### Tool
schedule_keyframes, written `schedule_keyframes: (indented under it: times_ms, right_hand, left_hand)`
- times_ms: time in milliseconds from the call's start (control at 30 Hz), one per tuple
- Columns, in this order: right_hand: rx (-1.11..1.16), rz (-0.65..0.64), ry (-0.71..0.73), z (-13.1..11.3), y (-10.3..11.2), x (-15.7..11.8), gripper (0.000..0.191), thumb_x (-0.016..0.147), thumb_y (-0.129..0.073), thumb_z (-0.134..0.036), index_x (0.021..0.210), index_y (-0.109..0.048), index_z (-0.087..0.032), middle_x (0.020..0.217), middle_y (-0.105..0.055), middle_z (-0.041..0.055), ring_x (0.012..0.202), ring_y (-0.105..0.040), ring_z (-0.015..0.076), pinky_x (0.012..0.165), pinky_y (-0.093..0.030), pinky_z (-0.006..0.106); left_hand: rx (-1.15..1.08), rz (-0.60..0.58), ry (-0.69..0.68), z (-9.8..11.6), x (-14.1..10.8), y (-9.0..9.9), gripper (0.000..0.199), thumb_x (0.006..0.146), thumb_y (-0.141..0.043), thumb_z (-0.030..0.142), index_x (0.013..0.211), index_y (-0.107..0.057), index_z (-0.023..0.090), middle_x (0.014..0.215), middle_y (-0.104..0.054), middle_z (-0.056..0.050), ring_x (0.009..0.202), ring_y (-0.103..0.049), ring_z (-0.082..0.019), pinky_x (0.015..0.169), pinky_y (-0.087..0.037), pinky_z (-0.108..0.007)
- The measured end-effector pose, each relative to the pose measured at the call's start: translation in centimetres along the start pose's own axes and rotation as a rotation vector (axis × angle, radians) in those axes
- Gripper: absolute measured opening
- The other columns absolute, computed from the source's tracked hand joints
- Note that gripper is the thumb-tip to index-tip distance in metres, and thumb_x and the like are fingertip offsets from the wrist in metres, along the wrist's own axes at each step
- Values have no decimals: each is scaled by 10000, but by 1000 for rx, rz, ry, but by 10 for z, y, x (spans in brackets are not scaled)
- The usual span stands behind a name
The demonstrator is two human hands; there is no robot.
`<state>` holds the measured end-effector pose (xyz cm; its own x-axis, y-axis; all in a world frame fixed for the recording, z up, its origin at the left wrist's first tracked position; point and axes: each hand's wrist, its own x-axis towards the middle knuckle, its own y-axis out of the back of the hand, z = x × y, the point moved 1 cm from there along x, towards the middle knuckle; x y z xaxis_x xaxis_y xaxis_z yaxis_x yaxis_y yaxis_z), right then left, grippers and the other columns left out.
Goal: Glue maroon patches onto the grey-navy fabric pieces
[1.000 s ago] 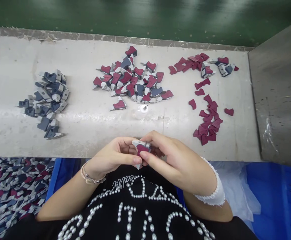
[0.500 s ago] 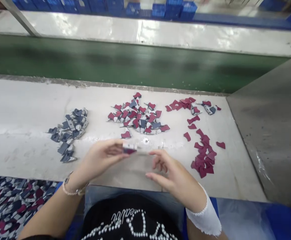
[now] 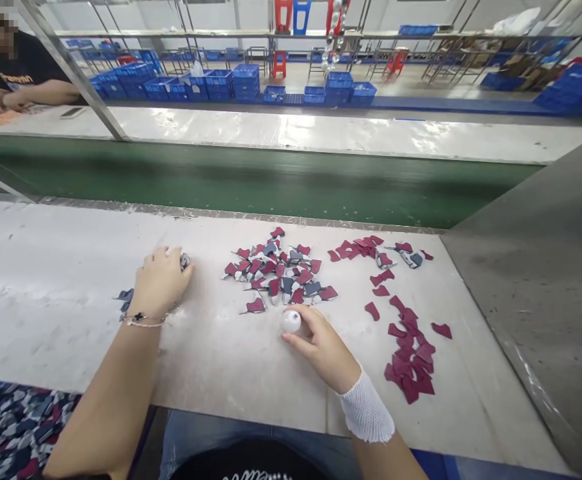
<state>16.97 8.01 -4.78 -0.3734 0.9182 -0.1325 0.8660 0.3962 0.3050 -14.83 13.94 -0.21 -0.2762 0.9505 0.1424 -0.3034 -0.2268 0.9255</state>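
My left hand (image 3: pixel 163 280) lies palm down over a group of grey-and-white fabric pieces (image 3: pixel 125 299), its fingers spread and curved over them. Some of these pieces show between thumb and forefinger; the rest are hidden beneath the palm. My right hand (image 3: pixel 323 343), with a white band at the wrist, has thumb and fingers around a round white bottle-like thing (image 3: pixel 291 322) with a small tip, seen from above. Just beyond it is a heap of maroon, grey and white pieces (image 3: pixel 275 270).
Flat maroon cut pieces (image 3: pixel 411 357) lie to the right, with another cluster (image 3: pixel 358 248) further back. A metal panel (image 3: pixel 531 280) bounds the right side. Behind the table runs a green belt (image 3: pixel 251 183). A box of pieces (image 3: pixel 15 427) stands at lower left. A co-worker (image 3: pixel 25 73) sits far left.
My left hand has moved left onto the grey pieces; the white-and-maroon piece it held is no longer visible in it. My right hand has closed around the white bottle-like thing. The view has tilted up.
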Motion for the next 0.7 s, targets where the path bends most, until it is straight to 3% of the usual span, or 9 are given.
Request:
schedule_keyframes:
  times_ms: [67, 133, 233, 300, 400, 500, 567, 633, 700]
  right_hand:
    - [73, -52, -5, -1, 4, -3, 280, 902, -637, -350, 1156, -608, -235, 1121, -641, 65, 1004, -574, 257, 925, -449, 438]
    - [161, -106, -2, -3, 8, -7, 270, 918, -618, -394, 1136, -608, -236, 1043, -640, 48, 923, -580, 230, 877, -468, 402]
    - [306, -120, 2, -5, 15, -12, 378, 945, -579, -412, 1284, -487, -272, 1007, -597, 30, 908, -561, 200, 859, -460, 357]
    - [397, -117, 0, -5, 21, -15, 444, 967, -539, -413, 1356, -357, -302, 899, -556, 1, 787, -536, 170, 744, -457, 317]
    - [506, -140, 21, -5, 31, -21, 481, 935, -589, -435, 1323, -325, -333, 790, -492, -36, 659, -464, 141, 607, -396, 268]
    - [571, -197, 55, -6, 40, -31, 662, 777, -791, -409, 1309, -402, -352, 819, -498, -32, 662, -459, 132, 581, -384, 252]
    - [578, -244, 82, -5, 45, -39, 701, 730, -837, -359, 1316, -452, -356, 802, -506, -28, 616, -460, 126, 530, -380, 245]
    - [534, -236, 114, -4, 50, -48, 602, 762, -809, -345, 1290, -522, -333, 777, -527, -14, 572, -475, 132, 484, -391, 250]
    - [471, -179, 133, -5, 54, -55, 540, 772, -794, -370, 1261, -577, -301, 774, -566, 11, 564, -513, 153, 465, -426, 269]
  left_hand:
    - [14, -38, 23, -17, 3, -2, 297, 830, -598, 277, 1053, -672, 95, 1265, -576, -283, 1130, -564, -522, 929, -423, -703]
    - [-4, -45, 29, -25, 4, -3, 220, 826, -615, 284, 966, -685, 130, 1240, -609, -237, 1078, -612, -474, 928, -459, -649]
    - [-93, -13, 17, -27, 3, -1, 141, 836, -633, 289, 873, -684, 163, 1255, -629, -158, 1168, -583, -437, 1023, -425, -595]
    - [-195, 23, 9, -24, 1, 3, 134, 830, -659, 300, 844, -674, 167, 1275, -632, -111, 1227, -553, -419, 1073, -401, -560]
    - [-399, 97, 34, -13, -11, 8, 214, 857, -654, 372, 942, -632, 177, 1326, -615, -83, 1182, -608, -363, 1036, -464, -519]
    - [-629, 113, 64, 12, -39, 5, 272, 970, -474, 435, 1129, -504, 216, 1371, -589, -103, 1075, -686, -274, 931, -560, -458]
    - [-800, -16, 58, 34, -64, -3, 265, 997, -423, 431, 1153, -470, 222, 1251, -666, -112, 984, -725, -236, 870, -596, -406]
    - [-1265, -372, 179, 55, -91, -14, 315, 982, -499, 417, 1235, -453, 235, 1200, -681, -118, 983, -726, -248, 911, -579, -435]
    - [-1441, -555, 209, 72, -115, -22, 450, 939, -617, 347, 1333, -406, 294, 1207, -667, -90, 1017, -716, -244, 938, -564, -401]
